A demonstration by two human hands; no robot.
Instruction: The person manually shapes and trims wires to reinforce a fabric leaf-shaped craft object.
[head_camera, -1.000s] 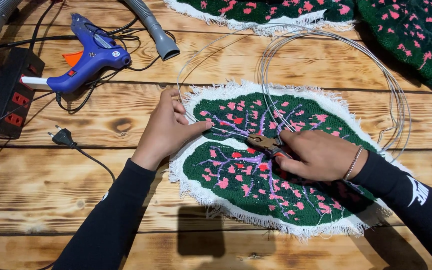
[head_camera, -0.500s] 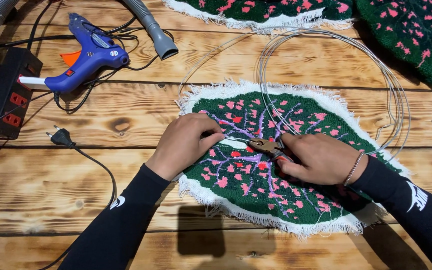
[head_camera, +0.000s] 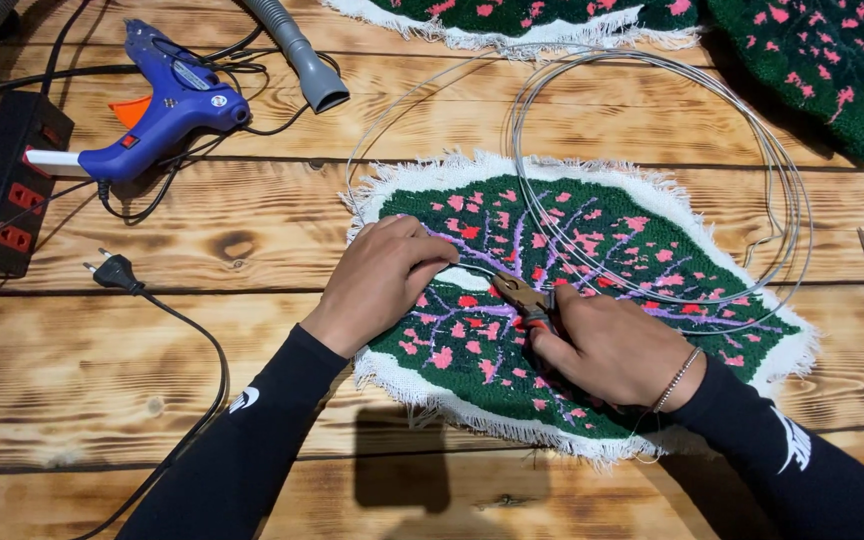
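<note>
Gripping pliers (head_camera: 524,300) in right hand (head_camera: 612,350) — over leaf rug (head_camera: 592,250).

You are wearing a close-fitting black long-sleeved top; both sleeves are running in from the bottom edge of the frame and ending at the wrists. The left sleeve (head_camera: 242,440), lower centre-left, is showing a small white curved mark on the forearm. The right sleeve (head_camera: 792,470), lower right, is carrying a larger white emblem in the same spot. A thin beaded bracelet (head_camera: 680,378) is sitting at the right wrist, just above the cuff. Left hand (head_camera: 382,280) and right hand (head_camera: 612,350) are both bare, no gloves or rings showing.
</note>
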